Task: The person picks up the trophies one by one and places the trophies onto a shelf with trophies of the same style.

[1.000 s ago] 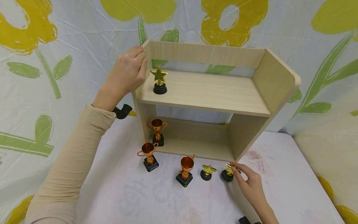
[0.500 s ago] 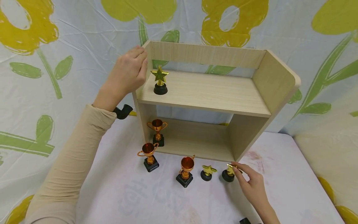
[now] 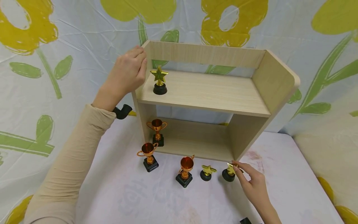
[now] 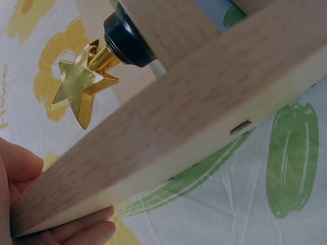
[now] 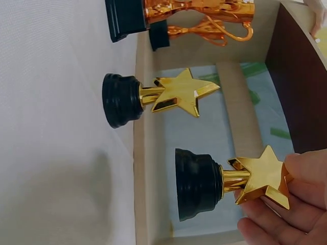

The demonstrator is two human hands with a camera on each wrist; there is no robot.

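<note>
My left hand (image 3: pixel 128 70) grips the upper left side panel (image 4: pixel 153 112) of a wooden shelf, thumb on one face and fingers on the other in the left wrist view. With thumb and fingers, my right hand (image 3: pixel 251 180) pinches the star of a gold star trophy (image 5: pixel 260 178); its black base appears slightly off the table. Beside it stands another star trophy (image 3: pixel 207 172). A third star trophy (image 3: pixel 159 81) is upright on the upper shelf, close to my left hand. One copper cup trophy (image 3: pixel 158 132) stands at the lower shelf's left end.
Two more cup trophies, a left one (image 3: pixel 149 157) and a middle one (image 3: pixel 185 171), stand on the white tablecloth (image 3: pixel 156 205) before the shelf unit (image 3: pixel 207 93). A flower-patterned cloth (image 3: pixel 84 34) hangs behind.
My right hand has shifted slightly to the right with the pinched star trophy. My left hand stays on the shelf panel.
</note>
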